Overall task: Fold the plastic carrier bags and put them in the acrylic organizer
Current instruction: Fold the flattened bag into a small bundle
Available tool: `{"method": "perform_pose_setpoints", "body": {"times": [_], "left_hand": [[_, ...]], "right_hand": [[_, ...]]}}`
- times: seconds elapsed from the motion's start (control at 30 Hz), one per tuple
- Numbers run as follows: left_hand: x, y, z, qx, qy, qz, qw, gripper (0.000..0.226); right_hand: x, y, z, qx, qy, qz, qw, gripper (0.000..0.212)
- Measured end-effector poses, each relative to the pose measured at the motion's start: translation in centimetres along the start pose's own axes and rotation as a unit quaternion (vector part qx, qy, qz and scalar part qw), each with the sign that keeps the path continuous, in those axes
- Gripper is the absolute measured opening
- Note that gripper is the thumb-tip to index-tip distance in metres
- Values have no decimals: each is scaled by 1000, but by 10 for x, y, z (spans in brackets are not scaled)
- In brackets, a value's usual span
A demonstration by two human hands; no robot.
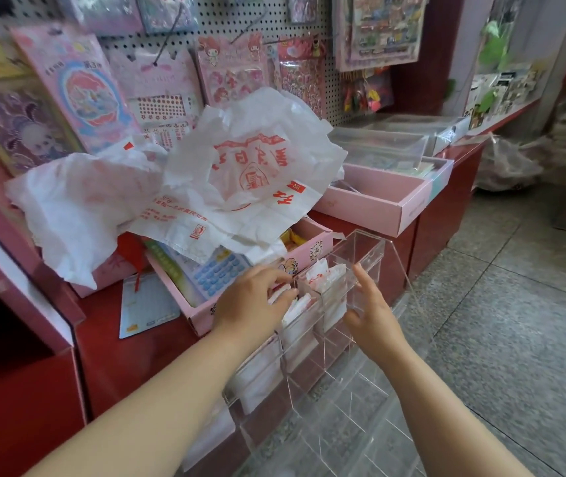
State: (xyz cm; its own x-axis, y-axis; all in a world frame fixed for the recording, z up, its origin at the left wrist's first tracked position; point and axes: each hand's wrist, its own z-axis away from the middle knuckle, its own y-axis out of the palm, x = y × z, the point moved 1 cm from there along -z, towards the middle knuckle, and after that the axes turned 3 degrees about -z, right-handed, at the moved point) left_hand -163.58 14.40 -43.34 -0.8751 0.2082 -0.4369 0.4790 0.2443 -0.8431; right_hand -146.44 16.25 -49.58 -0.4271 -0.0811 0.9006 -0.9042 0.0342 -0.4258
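In the head view the left hand [257,299] pinches a folded bag [280,291] at a left compartment of the acrylic organizer [371,247], which stands at the front edge of the red counter [102,315]. The right hand [367,309], fingers spread and holding nothing, is at its clear wall. I think a hard push may tip the organizer off this edge, or the bag may spring open. The loose bags [240,166] may slide from the pink box [311,248].

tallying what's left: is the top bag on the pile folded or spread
Spread: the top bag lies crumpled and unfolded, its red print fully showing.
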Motion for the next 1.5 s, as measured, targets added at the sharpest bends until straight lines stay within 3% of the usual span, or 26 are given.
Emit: {"method": "perform_pose_setpoints", "body": {"times": [0.27,0.4,0.47,0.57,0.7,0.83,0.97,1.03,1.1,1.17,1.27,1.33,1.4,1.5], "left_hand": [[64,-52,93,-108,53,-8,993,34],[114,-82,146,-104,-27,-61,992,32],[132,-99,168,-73,-107,-104,986,26],[155,-116,192,14,-207,-151,966,48],[161,-122,196,47,-215,-185,958,60],[167,-122,197,38,-221,-170,959,108],[171,-123,193,76,-238,-171,953,144],[177,-120,192,69,-238,-182,952,147],[179,-119,192,36,-247,-154,956,144],[182,-120,193,38,-222,-146,963,119],[178,-121,200,0,-184,-120,976,74],[170,-123,203,-61,-214,-14,975,51],[163,-130,208,-111,-270,170,941,22],[143,-144,212,-156,-292,351,876,18]], "right_hand": [[34,-3,32,-64,-39,72,995,45],[77,17,35,-32,-114,140,983,34],[100,36,32,-6,-142,172,975,32],[132,71,23,30,-164,199,966,36],[174,105,0,-7,-169,220,961,51],[213,128,-36,-71,-172,263,947,65],[229,143,-65,-97,-136,308,937,43],[231,143,-71,-113,-121,277,946,36],[231,138,-68,-143,-117,189,964,36],[232,133,-54,-163,-141,55,975,33],[232,123,-13,-93,-172,-109,975,27],[231,113,22,-19,-134,-196,971,22],[227,101,49,56,-78,-285,954,19],[218,83,77,154,-26,-365,918,21]]}}
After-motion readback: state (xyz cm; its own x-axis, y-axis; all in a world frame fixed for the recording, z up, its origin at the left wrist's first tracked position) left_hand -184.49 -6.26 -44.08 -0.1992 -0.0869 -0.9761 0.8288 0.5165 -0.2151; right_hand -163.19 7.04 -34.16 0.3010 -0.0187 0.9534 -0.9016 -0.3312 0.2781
